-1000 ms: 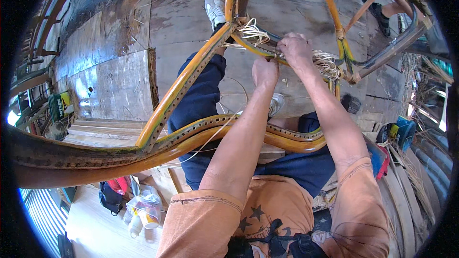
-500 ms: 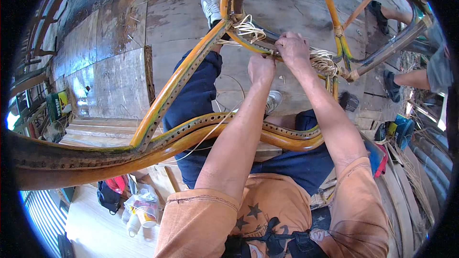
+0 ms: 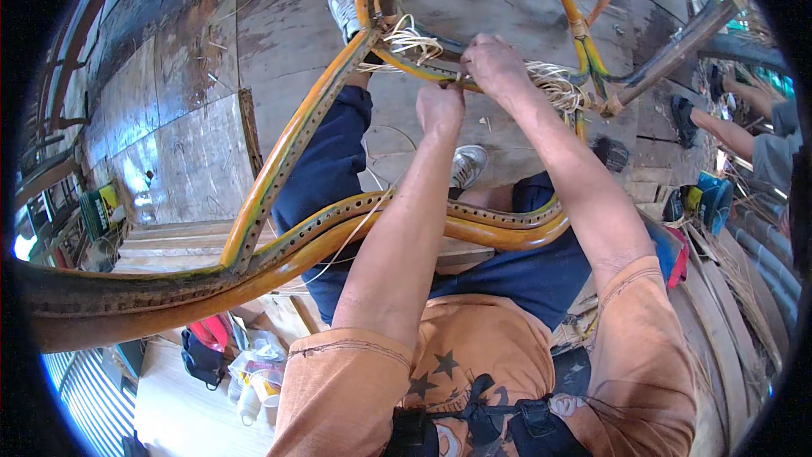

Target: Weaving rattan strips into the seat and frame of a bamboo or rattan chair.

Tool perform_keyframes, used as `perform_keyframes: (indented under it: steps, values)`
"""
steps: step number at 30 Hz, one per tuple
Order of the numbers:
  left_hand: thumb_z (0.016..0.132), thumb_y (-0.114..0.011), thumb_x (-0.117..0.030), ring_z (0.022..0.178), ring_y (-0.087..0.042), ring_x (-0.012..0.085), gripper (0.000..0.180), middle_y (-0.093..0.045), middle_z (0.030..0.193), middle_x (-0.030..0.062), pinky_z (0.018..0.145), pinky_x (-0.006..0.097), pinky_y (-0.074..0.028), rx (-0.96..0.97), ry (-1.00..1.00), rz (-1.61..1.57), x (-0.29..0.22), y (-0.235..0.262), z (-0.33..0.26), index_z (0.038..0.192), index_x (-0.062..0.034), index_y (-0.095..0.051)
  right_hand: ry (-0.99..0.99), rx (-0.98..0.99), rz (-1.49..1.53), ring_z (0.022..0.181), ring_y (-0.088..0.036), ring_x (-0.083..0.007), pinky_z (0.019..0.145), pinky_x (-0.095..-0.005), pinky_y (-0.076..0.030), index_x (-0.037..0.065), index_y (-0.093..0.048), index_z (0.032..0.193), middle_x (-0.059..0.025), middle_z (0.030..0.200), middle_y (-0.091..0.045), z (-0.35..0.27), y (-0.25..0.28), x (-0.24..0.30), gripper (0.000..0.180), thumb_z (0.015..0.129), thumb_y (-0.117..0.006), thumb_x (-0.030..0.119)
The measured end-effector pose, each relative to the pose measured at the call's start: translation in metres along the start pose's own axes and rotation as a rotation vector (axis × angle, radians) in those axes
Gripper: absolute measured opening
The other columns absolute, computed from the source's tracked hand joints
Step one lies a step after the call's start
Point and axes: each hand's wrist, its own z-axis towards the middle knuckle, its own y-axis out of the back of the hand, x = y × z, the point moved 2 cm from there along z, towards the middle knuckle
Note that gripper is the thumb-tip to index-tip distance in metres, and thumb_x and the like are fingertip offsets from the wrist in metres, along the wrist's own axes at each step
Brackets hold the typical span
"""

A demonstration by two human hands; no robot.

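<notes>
Head view | cane frame (image 3: 300, 148) before the person, near rail (image 3: 507, 235) crossing navy trousers (image 3: 326, 152) | pale strands (image 3: 554, 80) bunched along its far rail (image 3: 419, 67) | left hand (image 3: 441, 108), right hand (image 3: 495, 66) close together there, both curled; what they grip I can't tell | another person's legs (image 3: 726, 132) off right

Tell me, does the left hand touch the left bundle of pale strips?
Apart. The head view shows part of the curved rail between the left hand and the left bundle of pale strips.

Left hand (image 3: 441, 108) beside right hand (image 3: 496, 68), both forearms (image 3: 396, 220) forward
</notes>
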Motion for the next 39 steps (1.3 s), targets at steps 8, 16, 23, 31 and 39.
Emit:
perform_keyframes:
  steps: [8, 16, 23, 31, 39]
  values:
    - [0.076, -0.058, -0.021, 0.082, -0.061, 0.0372, 0.026, -0.063, 0.082, 0.0225, 0.072, 0.042, -0.045, 0.018, -0.02, -0.002, 0.003, -0.006, 0.005, 0.088, 0.0005, -0.065, -0.049, -0.077, -0.093, 0.095, -0.054, -0.0265, 0.081, -0.0411, -0.043, 0.012, -0.067, 0.079, -0.0069, 0.095, -0.057, 0.002, 0.007, 0.005, 0.013, 0.076, -0.055, 0.016]
    - [0.076, -0.056, -0.028, 0.083, -0.061, 0.0378, 0.032, -0.063, 0.084, 0.0234, 0.073, 0.041, -0.045, 0.027, 0.005, 0.073, 0.019, -0.004, 0.019, 0.089, 0.0008, -0.064, -0.061, -0.334, 0.266, 0.092, -0.057, -0.0294, 0.08, -0.0379, -0.046, 0.006, -0.065, 0.082, -0.0113, 0.094, -0.06, -0.013, 0.069, -0.008, 0.013, 0.078, -0.055, 0.012]
    - [0.078, -0.05, -0.019, 0.072, -0.06, 0.0386, 0.026, -0.061, 0.077, 0.0242, 0.064, 0.044, -0.045, -0.012, -0.31, 0.129, -0.015, 0.013, 0.008, 0.083, 0.0024, -0.062, -0.315, -0.701, 0.695, 0.082, -0.059, -0.0209, 0.075, -0.0307, -0.045, 0.001, -0.062, 0.085, -0.0124, 0.082, -0.06, -0.137, 0.122, -0.044, 0.013, 0.078, -0.059, 0.012]
    - [0.079, -0.05, -0.009, 0.081, -0.06, 0.0314, 0.02, -0.063, 0.086, 0.019, 0.073, 0.037, -0.046, -0.054, -0.716, 0.604, -0.058, 0.037, -0.001, 0.091, 0.0003, -0.063, -0.597, -0.837, 1.104, 0.076, -0.059, -0.0153, 0.07, -0.0261, -0.046, -0.001, -0.062, 0.088, -0.0094, 0.082, -0.061, -0.276, 0.06, -0.031, 0.013, 0.081, -0.062, 0.01]
    - [0.085, -0.056, -0.01, 0.082, -0.058, 0.0175, 0.018, -0.064, 0.089, 0.0087, 0.077, 0.029, -0.045, 0.513, -0.704, 0.475, -0.11, -0.008, -0.216, 0.099, 0.0007, -0.061, -0.532, -0.77, 2.609, 0.066, -0.058, -0.0111, 0.056, -0.0228, -0.048, 0.005, -0.058, 0.095, -0.0034, 0.079, -0.058, -0.323, 0.047, 0.011, 0.018, 0.087, -0.058, 0.021]
